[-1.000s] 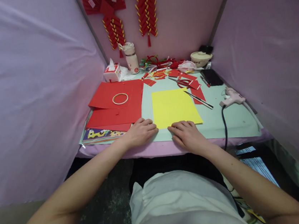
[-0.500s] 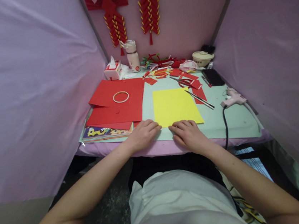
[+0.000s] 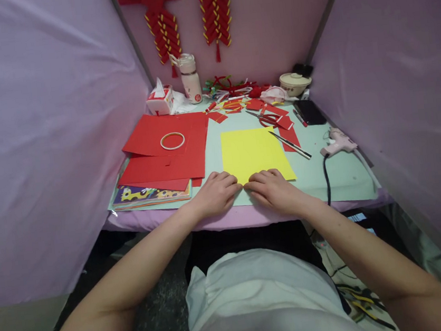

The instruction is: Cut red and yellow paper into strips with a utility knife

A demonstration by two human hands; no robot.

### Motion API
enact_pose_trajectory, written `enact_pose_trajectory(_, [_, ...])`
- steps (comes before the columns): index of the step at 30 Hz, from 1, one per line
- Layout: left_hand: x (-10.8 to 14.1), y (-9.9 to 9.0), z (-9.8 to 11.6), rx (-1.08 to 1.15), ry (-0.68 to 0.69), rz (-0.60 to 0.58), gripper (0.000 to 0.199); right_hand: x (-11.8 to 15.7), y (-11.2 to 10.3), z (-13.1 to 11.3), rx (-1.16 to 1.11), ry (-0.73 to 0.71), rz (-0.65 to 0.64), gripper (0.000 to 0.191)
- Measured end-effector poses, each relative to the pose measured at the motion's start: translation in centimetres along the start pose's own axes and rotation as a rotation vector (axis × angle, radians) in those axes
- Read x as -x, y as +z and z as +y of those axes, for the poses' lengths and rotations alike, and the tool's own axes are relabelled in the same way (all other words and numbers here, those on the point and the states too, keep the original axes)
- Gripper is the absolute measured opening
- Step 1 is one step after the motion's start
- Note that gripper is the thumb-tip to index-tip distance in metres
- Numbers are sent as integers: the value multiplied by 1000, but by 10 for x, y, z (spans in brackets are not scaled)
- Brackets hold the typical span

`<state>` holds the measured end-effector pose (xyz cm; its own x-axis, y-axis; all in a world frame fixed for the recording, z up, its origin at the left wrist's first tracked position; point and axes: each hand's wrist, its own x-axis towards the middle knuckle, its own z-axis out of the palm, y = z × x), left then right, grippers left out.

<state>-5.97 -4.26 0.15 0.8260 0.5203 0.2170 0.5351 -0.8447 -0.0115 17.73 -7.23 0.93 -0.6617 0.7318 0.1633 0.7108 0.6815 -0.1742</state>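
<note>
A yellow sheet of paper [image 3: 253, 154] lies flat on the pale green tabletop. At its near left corner my left hand [image 3: 220, 191] is closed, its fingertips pinching the front edge. Close beside it, my right hand [image 3: 268, 187] pinches the same edge with its fingers together. The two sets of fingertips almost meet. A slim black and silver tool [image 3: 290, 145] rests across the sheet's upper right side. Red sheets [image 3: 176, 165] are stacked to the left, with a white ring [image 3: 172, 141] on top.
Scissors [image 3: 265, 118] and red scraps [image 3: 289, 139] lie behind the yellow paper. To the right are a glue gun [image 3: 338, 142] with its cord and a black phone [image 3: 310, 112]. A bottle [image 3: 191, 81], a tissue box [image 3: 160, 100] and a lidded bowl [image 3: 295, 83] stand at the back.
Both hands have come closer together along the near edge of the yellow paper. The whole view has shifted slightly.
</note>
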Motion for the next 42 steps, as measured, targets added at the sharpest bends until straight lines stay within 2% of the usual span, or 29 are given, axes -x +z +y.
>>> enact_pose_trajectory(10, [9,-4,-6,-22,35,38,23,-1,1,13,-6,-81,1,27])
enact_pose_trajectory(21, [30,-9,-15,-51,25,111,23,16,-1,25,35,-53,2,25])
enact_pose_trajectory(30, [42,-7,-13,-43,-38,137,25,26,-3,34,46,-38,17,26])
enact_pose_trajectory(33, [35,-8,-6,-48,-59,163,24,29,-3,35,39,-36,30,26])
enact_pose_trajectory(36, [17,-6,6,-63,-80,184,26,29,-2,34,38,-31,38,26])
enact_pose_trajectory(39, [-4,0,16,-69,-53,109,30,28,-1,31,35,-21,51,25])
enact_pose_trajectory(42, [-12,4,21,-49,-33,27,31,29,-1,29,22,-21,64,26])
